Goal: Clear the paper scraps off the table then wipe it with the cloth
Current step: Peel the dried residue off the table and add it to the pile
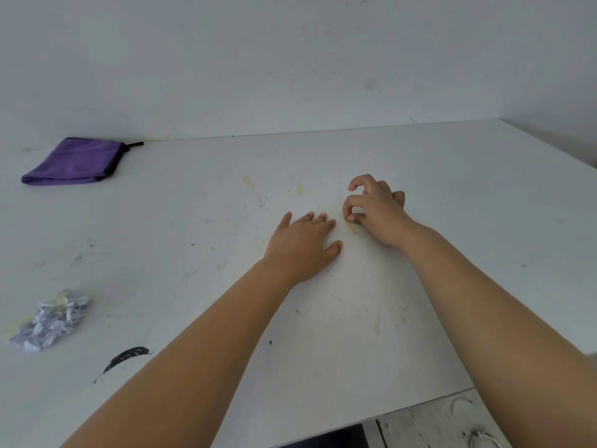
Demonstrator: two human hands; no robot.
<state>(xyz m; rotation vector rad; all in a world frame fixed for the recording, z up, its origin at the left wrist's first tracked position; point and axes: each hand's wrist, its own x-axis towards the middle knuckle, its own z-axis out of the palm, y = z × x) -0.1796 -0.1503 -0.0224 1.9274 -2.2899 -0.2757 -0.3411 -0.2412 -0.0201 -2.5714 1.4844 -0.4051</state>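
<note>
The right hand (pixel 374 211) has its fingers curled, thumb and forefinger pinching at the stained white table (pixel 420 176); whether they hold anything cannot be told. Just beside it, the left hand (pixel 302 245) lies flat, fingers spread. The heap of torn pale paper scraps (pixel 50 320) sits far left; the folded purple cloth (pixel 76 163) lies near the wall.

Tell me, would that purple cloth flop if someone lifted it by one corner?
Probably. The purple cloth lies folded flat with soft, rounded edges, so it looks limp and likely light. Lifted by a corner, it would likely unfold and hang; pushed across the table, it may bunch rather than slide.
</note>
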